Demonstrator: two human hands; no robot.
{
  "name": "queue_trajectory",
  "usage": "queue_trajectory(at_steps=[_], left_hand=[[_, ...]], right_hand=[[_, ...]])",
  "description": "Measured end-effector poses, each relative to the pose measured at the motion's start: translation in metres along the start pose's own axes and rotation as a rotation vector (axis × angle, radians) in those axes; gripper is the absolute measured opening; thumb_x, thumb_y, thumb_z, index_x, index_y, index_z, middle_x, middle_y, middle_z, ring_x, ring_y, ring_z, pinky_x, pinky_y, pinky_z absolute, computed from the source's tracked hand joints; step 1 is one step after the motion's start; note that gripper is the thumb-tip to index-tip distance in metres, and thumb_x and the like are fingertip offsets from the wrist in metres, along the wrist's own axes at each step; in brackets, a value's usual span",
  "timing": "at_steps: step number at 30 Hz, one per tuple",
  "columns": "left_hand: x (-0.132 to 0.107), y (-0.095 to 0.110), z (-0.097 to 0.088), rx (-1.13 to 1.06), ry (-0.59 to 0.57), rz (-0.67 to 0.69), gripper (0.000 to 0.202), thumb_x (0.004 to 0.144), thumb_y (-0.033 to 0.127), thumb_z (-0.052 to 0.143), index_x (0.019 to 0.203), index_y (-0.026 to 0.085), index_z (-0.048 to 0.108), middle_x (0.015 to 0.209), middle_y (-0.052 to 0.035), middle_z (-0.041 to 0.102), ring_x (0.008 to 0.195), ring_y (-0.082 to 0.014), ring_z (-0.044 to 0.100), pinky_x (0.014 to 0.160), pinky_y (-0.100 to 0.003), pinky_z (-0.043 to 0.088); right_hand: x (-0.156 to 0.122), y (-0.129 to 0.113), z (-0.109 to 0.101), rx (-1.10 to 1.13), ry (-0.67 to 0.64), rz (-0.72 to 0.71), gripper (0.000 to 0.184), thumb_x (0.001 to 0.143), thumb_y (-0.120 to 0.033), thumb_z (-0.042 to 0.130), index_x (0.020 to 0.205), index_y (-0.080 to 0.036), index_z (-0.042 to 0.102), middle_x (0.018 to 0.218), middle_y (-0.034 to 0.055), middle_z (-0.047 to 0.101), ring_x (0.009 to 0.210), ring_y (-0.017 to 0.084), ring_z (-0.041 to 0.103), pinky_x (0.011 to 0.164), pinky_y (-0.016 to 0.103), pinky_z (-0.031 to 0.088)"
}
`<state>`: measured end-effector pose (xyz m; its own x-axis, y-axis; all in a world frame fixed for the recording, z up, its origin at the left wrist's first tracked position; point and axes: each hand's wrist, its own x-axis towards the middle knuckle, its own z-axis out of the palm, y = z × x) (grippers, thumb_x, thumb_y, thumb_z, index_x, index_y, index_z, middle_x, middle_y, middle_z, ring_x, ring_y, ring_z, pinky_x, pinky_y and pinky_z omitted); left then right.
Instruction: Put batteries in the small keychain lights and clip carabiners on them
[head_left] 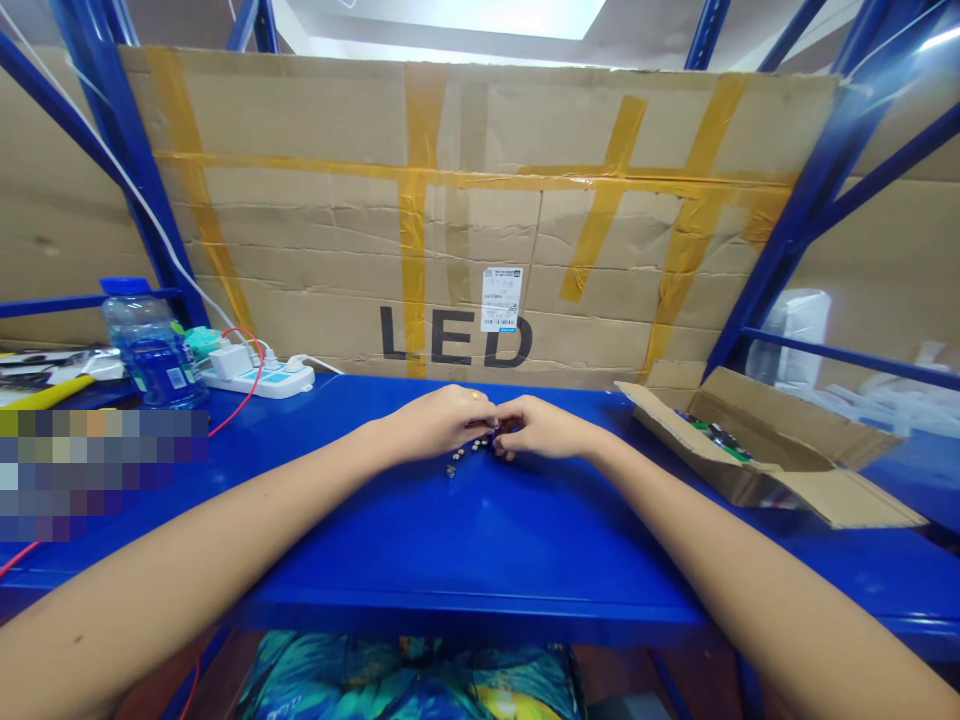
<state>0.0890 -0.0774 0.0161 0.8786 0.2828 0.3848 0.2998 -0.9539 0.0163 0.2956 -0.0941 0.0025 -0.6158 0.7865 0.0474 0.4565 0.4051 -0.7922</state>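
Observation:
My left hand point(448, 415) and my right hand point(541, 428) meet over the middle of the blue table, fingertips close together. The left fingers are pinched, and a ring shows on one of them. The right fingers curl around a small dark piece point(493, 442), mostly hidden and too small to name. Whatever the left fingertips pinch is hidden too. Several tiny metallic parts point(458, 455) lie on the table just below the left hand, with one such part point(450, 470) nearest to me.
An open cardboard box point(780, 478) with green circuit boards point(716, 438) stands at the right. On the left are a blue-capped bottle point(154, 350), a white power strip point(262, 378) and a red cable point(251, 390). A large cardboard sheet point(330, 250) closes off the back of the table.

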Motion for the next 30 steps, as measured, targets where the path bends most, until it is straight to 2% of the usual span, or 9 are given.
queue_trajectory(at_steps=[5,11,13,17,20,25,30], left_hand=[[-0.001,-0.003,0.001,0.002,-0.019,0.018,0.020,0.093,0.020,0.051,0.095,0.015,0.070,0.092,-0.0097,0.068,0.083,-0.0168,0.063,0.074,-0.027,0.045],[-0.002,0.001,-0.011,-0.012,-0.082,-0.106,0.018,0.088,0.018,0.054,0.096,0.018,0.070,0.089,-0.0047,0.072,0.080,-0.0155,0.064,0.070,-0.025,0.042],[-0.003,0.001,-0.016,0.032,-0.135,-0.159,0.018,0.086,0.020,0.054,0.094,0.018,0.070,0.087,-0.0047,0.072,0.076,-0.0156,0.063,0.065,-0.025,0.040],[-0.006,0.002,-0.023,0.089,-0.324,-0.250,0.021,0.082,0.020,0.055,0.091,0.020,0.074,0.083,-0.0048,0.073,0.070,-0.0151,0.060,0.062,-0.025,0.037],[-0.006,0.005,-0.023,0.088,-0.421,-0.305,0.021,0.080,0.023,0.057,0.090,0.020,0.075,0.080,-0.0047,0.072,0.064,-0.0145,0.058,0.059,-0.026,0.036],[-0.004,0.010,-0.019,0.120,-0.467,-0.403,0.025,0.082,0.035,0.058,0.076,0.015,0.072,0.065,-0.0050,0.065,0.051,-0.0139,0.050,0.051,-0.027,0.031],[-0.003,0.011,-0.016,0.136,-0.496,-0.450,0.021,0.081,0.029,0.058,0.075,0.013,0.070,0.063,-0.0054,0.063,0.049,-0.0139,0.047,0.048,-0.027,0.030]], right_hand=[[0.002,0.004,-0.002,0.008,0.014,0.010,0.013,0.070,-0.017,0.059,0.081,-0.016,0.064,0.072,-0.0001,0.066,0.065,0.013,0.062,0.066,0.027,0.053],[0.001,0.009,-0.006,-0.138,0.027,-0.040,0.012,0.072,-0.015,0.058,0.081,-0.016,0.066,0.075,-0.0001,0.064,0.064,0.012,0.060,0.063,0.025,0.049],[0.000,0.008,-0.007,-0.213,0.022,-0.059,0.017,0.072,-0.014,0.057,0.084,-0.016,0.069,0.078,0.0004,0.065,0.064,0.012,0.058,0.063,0.024,0.047],[-0.001,0.003,-0.008,-0.336,0.022,-0.082,0.023,0.072,-0.013,0.058,0.088,-0.017,0.073,0.086,0.0019,0.065,0.069,0.012,0.058,0.065,0.024,0.045],[-0.002,0.000,-0.008,-0.384,0.020,-0.088,0.026,0.072,-0.012,0.057,0.091,-0.017,0.075,0.085,0.0016,0.064,0.073,0.013,0.058,0.068,0.024,0.045],[-0.001,0.000,-0.007,-0.386,0.026,-0.079,0.024,0.072,-0.012,0.057,0.089,-0.016,0.074,0.082,0.0016,0.064,0.072,0.013,0.058,0.067,0.024,0.044],[-0.002,-0.001,-0.005,-0.408,0.036,-0.081,0.022,0.072,-0.011,0.057,0.086,-0.016,0.073,0.082,0.0016,0.064,0.071,0.014,0.057,0.065,0.024,0.042]])
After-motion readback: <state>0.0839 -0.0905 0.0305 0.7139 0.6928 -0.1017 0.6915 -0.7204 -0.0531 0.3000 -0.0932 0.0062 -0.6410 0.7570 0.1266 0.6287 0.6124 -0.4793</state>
